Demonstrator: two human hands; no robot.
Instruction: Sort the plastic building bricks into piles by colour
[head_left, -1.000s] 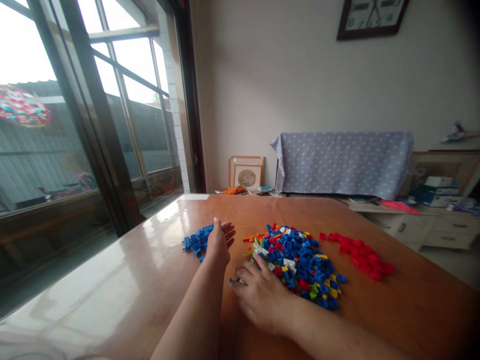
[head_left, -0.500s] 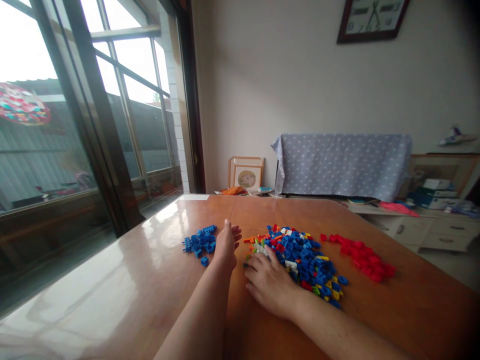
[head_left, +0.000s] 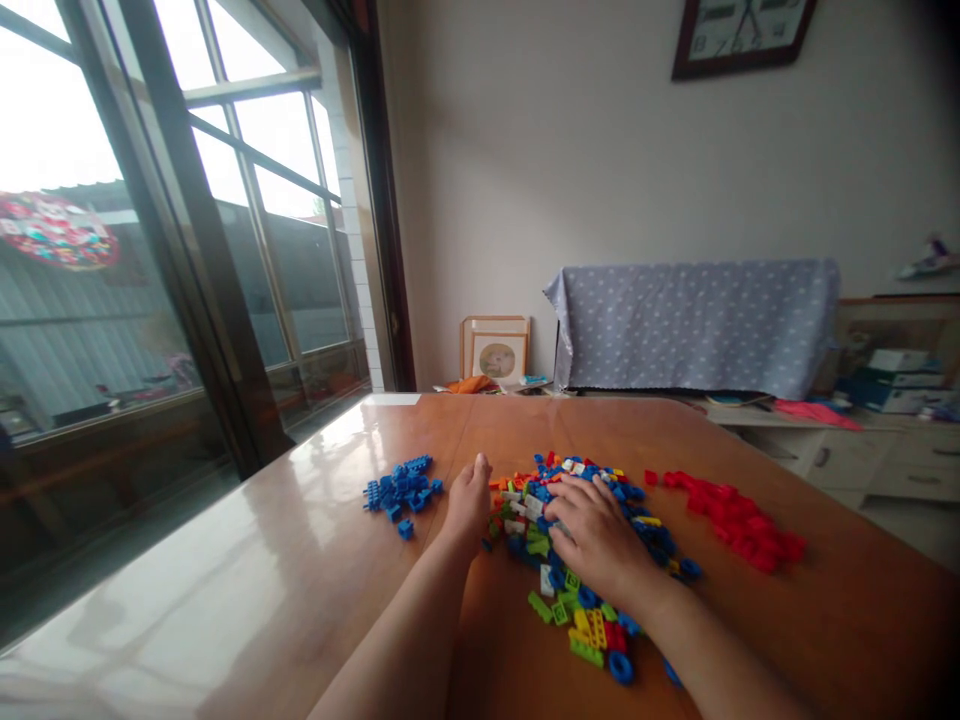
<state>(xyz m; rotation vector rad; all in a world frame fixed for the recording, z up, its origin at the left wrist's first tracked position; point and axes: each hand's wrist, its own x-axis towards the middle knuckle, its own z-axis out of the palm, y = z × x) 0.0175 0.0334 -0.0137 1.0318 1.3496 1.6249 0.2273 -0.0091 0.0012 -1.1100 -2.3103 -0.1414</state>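
Observation:
A mixed pile of small plastic bricks (head_left: 570, 600) in blue, red, green, yellow, orange and white lies in the middle of the brown table (head_left: 300, 560). My right hand (head_left: 596, 535) lies palm down on top of this pile, fingers spread flat. My left hand (head_left: 466, 500) stands on its edge at the pile's left side, fingers straight and pointing away from me. To its left sits a small heap of blue bricks (head_left: 401, 488). On the right lies a heap of red bricks (head_left: 739, 520).
A tall window (head_left: 172, 250) runs along the left. Behind the table stand a picture frame (head_left: 493, 348), a box under dotted grey cloth (head_left: 694, 320) and a low cabinet (head_left: 862, 460) with clutter. A clock (head_left: 739, 35) hangs on the wall.
My right hand has moved from the pile's near left edge up onto its middle, spreading bricks toward me. My left hand has shifted right, away from the blue heap, to the pile's edge.

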